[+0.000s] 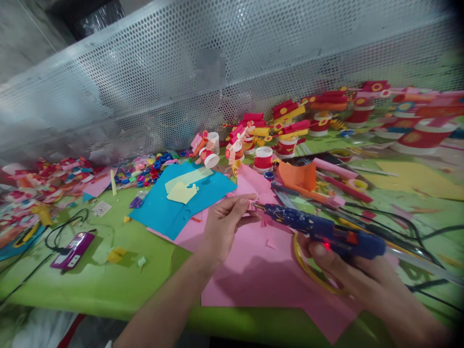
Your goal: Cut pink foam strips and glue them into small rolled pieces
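My right hand (348, 270) is wrapped round the handle of a dark blue hot glue gun (315, 227), which has a red light glowing on its side. Its metal nozzle points left and meets, or nearly meets, a small pink piece (253, 205) pinched between the thumb and fingers of my left hand (228, 220). Most of that piece is hidden by the fingers. Below both hands lies a large pink sheet (250, 280). A yellow ring (308, 270), perhaps a tape roll or a scissor handle, shows beside my right hand.
Blue sheets (174, 208) with pale yellow scraps (183, 192) lie left of centre. A purple power strip (72, 251) with black cables sits at left. Red-and-white paper cups (263, 158) with rolled-paper tops line the back, before a perforated metal panel (163, 72). Orange paper (297, 175) stands at right.
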A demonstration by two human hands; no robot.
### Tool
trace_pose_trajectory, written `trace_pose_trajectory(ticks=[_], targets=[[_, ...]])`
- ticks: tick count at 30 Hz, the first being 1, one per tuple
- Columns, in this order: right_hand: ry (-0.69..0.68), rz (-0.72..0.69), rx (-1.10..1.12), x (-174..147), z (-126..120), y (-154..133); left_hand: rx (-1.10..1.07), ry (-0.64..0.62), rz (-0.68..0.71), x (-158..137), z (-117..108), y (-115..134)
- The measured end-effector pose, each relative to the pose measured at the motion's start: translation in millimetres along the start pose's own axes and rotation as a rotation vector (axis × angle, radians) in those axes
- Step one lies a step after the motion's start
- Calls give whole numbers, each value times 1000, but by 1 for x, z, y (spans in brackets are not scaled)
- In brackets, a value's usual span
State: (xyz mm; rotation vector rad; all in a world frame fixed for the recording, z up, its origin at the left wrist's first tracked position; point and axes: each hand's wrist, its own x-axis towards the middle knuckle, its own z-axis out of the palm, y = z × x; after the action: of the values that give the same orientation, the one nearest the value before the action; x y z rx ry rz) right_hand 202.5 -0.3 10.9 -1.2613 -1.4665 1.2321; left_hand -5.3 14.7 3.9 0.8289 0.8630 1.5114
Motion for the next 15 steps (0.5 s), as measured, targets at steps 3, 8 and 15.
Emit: trace_pose_trajectory(ticks=[3, 8, 15], targets=[[-27, -4, 17, 0, -1, 1, 5, 8, 1, 0, 0, 0], [-32, -6, 17, 0, 0, 1, 10, 16, -6, 1, 1, 1], [-9, -28, 9, -1, 1, 0, -6, -17, -5, 0, 1, 1]])
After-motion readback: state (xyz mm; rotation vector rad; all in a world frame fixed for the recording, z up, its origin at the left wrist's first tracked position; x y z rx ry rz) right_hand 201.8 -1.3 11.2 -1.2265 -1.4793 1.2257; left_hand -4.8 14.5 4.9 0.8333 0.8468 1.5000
